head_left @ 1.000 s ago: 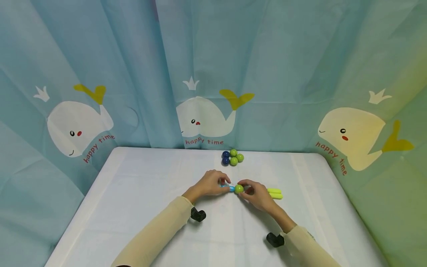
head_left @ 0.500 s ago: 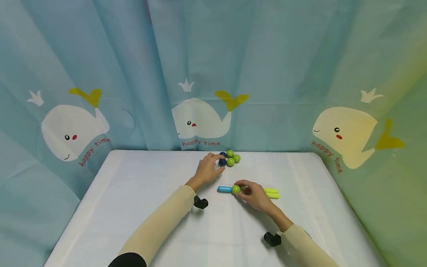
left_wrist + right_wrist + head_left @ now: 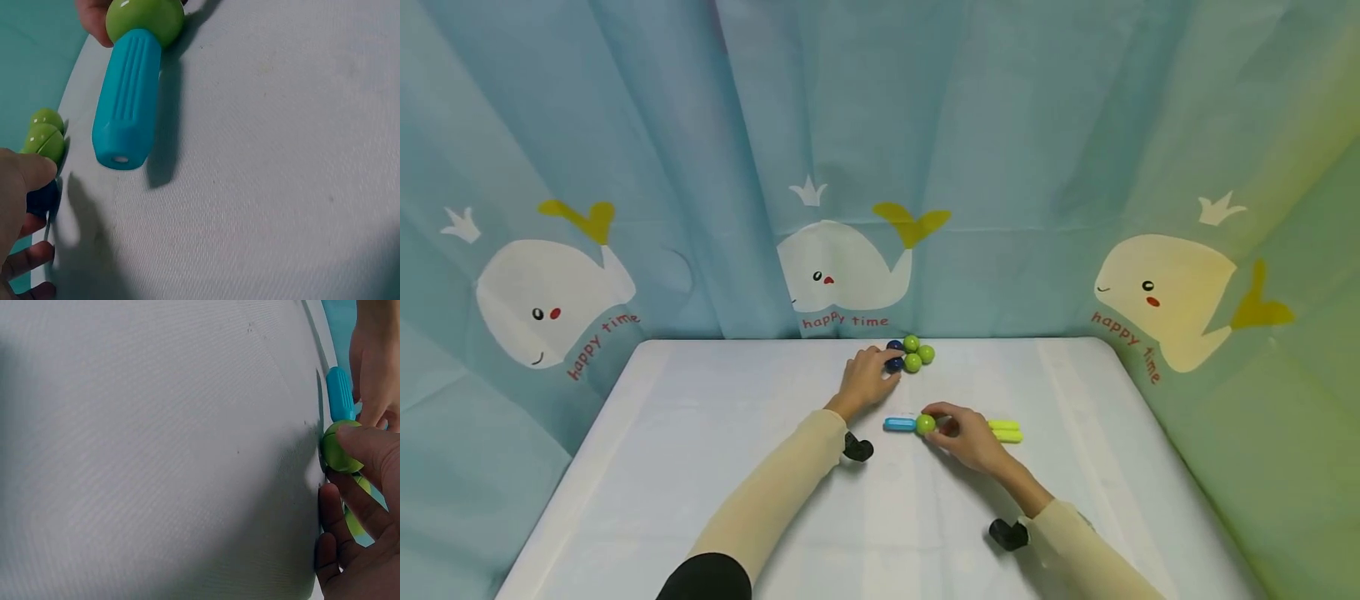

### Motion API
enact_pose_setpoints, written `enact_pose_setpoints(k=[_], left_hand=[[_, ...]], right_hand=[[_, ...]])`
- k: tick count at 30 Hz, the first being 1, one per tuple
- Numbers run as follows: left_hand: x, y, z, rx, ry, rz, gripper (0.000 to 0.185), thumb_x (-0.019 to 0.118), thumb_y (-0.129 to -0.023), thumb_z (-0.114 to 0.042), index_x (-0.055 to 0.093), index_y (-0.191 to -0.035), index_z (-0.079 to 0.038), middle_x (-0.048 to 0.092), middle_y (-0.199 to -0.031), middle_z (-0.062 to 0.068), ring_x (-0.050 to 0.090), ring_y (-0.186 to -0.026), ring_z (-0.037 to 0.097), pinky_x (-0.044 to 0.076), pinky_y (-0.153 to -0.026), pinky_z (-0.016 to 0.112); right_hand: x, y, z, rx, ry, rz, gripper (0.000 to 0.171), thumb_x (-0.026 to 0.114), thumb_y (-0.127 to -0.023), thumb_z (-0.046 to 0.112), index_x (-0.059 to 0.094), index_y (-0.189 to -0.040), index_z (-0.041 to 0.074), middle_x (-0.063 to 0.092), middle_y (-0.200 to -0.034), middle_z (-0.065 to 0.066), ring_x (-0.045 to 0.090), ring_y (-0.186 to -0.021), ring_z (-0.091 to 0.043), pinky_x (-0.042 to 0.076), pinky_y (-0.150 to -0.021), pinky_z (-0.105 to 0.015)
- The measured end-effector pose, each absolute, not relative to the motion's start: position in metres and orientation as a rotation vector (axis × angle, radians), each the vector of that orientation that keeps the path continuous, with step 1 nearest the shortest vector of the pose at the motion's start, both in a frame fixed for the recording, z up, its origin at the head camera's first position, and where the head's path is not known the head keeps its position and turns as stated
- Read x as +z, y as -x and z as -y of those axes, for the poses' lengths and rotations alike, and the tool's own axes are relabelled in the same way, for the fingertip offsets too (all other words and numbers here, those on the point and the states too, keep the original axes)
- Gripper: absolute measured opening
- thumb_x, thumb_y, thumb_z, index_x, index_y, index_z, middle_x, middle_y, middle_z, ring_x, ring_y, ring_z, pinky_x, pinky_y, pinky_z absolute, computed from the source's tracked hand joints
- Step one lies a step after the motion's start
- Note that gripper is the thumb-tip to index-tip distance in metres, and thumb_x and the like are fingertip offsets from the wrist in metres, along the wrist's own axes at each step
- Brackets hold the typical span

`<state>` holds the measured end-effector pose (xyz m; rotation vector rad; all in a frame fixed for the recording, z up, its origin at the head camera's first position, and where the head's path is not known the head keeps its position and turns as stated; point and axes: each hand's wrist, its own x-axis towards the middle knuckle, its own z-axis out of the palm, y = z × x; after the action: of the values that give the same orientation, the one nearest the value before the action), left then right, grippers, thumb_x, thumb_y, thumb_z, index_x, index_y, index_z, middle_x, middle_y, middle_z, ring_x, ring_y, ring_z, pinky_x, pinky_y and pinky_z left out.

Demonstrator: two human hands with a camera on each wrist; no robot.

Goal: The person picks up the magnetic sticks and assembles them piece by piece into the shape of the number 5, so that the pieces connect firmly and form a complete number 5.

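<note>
At the back of the table, my left hand (image 3: 861, 385) pinches the nearer of two dark blue balls (image 3: 894, 365) between thumb and finger. The other dark blue ball (image 3: 894, 345) sits just behind it. Closer in, my right hand (image 3: 968, 437) holds a green ball (image 3: 926, 425) with thumb and fingertips. A blue ribbed stick (image 3: 899, 425) meets that ball end-on and points left. The left wrist view shows the stick's free end, with a small hole (image 3: 120, 159) in it.
Three green balls (image 3: 912, 362) cluster against the dark blue ones near the table's back edge. Two yellow-green sticks (image 3: 1007, 436) lie side by side just right of my right hand. A blue curtain (image 3: 1000, 167) hangs behind the white table (image 3: 700, 467).
My left hand has let go of the blue stick and moved back to the dark blue balls. My right hand keeps hold of the green ball in about the same place.
</note>
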<state>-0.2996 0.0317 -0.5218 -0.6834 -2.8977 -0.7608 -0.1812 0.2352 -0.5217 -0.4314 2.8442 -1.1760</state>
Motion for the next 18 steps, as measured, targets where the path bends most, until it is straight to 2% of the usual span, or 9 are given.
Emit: enact_pose_setpoints(k=[5, 12, 18], left_hand=[[-0.524, 0.301, -0.034, -0.718, 0.647, 2.893, 0.038, 0.069, -0.091, -0.03, 0.063, -0.129, -0.027, 0.064, -0.114, 0.007, 0.059, -0.102, 0.025, 0.047, -0.081, 0.045], [-0.522, 0.301, -0.029, -0.742, 0.593, 2.889, 0.036, 0.072, -0.089, -0.029, 0.066, -0.122, -0.021, 0.067, -0.114, 0.005, 0.061, -0.103, 0.024, 0.048, -0.085, 0.044], [-0.525, 0.301, -0.024, -0.764, 0.547, 2.844, 0.032, 0.076, -0.085, -0.028, 0.07, -0.114, -0.017, 0.068, -0.107, 0.004, 0.062, -0.097, 0.022, 0.049, -0.082, 0.042]], right_hand=[[-0.52, 0.18, -0.234, -1.177, 0.422, -2.838, 0.035, 0.074, -0.087, 0.014, 0.065, -0.121, 0.013, 0.067, -0.11, 0.0, 0.061, -0.08, -0.011, 0.05, -0.07, -0.028], [-0.521, 0.181, -0.234, -1.167, 0.417, -2.864, 0.036, 0.075, -0.086, 0.014, 0.066, -0.121, 0.013, 0.068, -0.108, 0.001, 0.061, -0.078, -0.01, 0.05, -0.069, -0.027], [-0.522, 0.181, -0.234, -1.155, 0.408, -2.867, 0.035, 0.075, -0.086, 0.015, 0.066, -0.121, 0.014, 0.067, -0.11, 0.001, 0.061, -0.079, -0.011, 0.05, -0.069, -0.027]])
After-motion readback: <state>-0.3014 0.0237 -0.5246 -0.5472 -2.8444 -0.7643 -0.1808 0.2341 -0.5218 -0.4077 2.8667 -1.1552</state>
